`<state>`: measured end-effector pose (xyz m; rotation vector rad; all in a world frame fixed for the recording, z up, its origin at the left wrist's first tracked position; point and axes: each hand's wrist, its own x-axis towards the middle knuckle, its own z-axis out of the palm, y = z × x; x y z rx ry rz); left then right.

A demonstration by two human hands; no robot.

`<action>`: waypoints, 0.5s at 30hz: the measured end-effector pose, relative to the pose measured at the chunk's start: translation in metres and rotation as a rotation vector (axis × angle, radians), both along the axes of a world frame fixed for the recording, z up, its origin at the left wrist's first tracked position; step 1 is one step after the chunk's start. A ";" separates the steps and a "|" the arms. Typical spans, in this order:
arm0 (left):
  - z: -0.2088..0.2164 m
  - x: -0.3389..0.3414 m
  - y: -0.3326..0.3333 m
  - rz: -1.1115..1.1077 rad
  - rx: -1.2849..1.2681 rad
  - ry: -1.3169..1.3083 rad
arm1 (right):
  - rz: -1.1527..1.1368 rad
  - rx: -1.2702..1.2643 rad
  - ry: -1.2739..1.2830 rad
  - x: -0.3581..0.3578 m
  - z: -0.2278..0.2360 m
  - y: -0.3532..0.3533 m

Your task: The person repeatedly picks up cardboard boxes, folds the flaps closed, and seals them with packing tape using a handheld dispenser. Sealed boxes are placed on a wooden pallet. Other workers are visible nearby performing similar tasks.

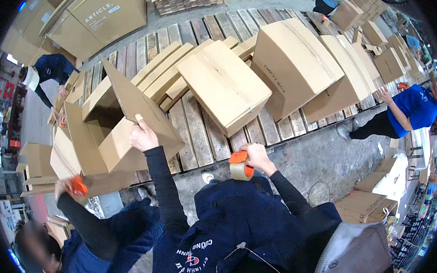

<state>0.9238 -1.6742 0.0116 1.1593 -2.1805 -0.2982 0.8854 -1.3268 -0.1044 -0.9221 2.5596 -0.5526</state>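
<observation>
At the lower left of the frame a co-worker's hand point(61, 188) holds an orange dispenser point(78, 186), blurred, near the open box point(116, 140). That box stands left of centre, its flaps raised and its dark inside showing, on the slatted wooden worktop point(186, 133). The person's left hand point(144, 136) is curled in at the edge of a flap and seems to have hold of it. A firm, light hold there would keep the cardboard square without creasing it; flaps are best brought flush before any tape touches the seam, with fingers clear of the cutting edge.

Just right of centre, the right hand point(258, 157) is closed round an orange tape dispenser point(238, 158) with a clear roll, in front of the worktop's near edge and apart from the box. Keeping its tape end free of the clothing would help. Above it lies a closed carton point(225, 81); further right stand larger cartons point(296, 64), then a co-worker in blue point(412, 109).
</observation>
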 end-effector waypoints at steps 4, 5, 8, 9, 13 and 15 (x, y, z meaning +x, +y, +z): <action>-0.015 0.013 0.083 -0.154 0.003 -0.161 | -0.190 -0.404 0.063 -0.019 0.048 0.030; -0.011 0.021 0.103 -0.301 0.074 -0.269 | -0.262 -0.607 -0.013 -0.029 0.060 0.033; 0.030 0.051 0.132 -0.713 0.262 0.012 | -0.483 -1.039 -0.307 -0.055 0.093 0.031; 0.054 0.068 0.127 -0.783 0.217 0.027 | -0.518 -1.170 -0.414 -0.063 0.101 0.027; 0.149 0.133 0.052 -0.567 -0.126 0.603 | -0.435 -1.396 -0.796 -0.085 0.130 -0.009; 0.158 0.141 0.006 -0.322 -0.122 1.014 | -0.358 -1.388 -0.912 -0.087 0.138 -0.044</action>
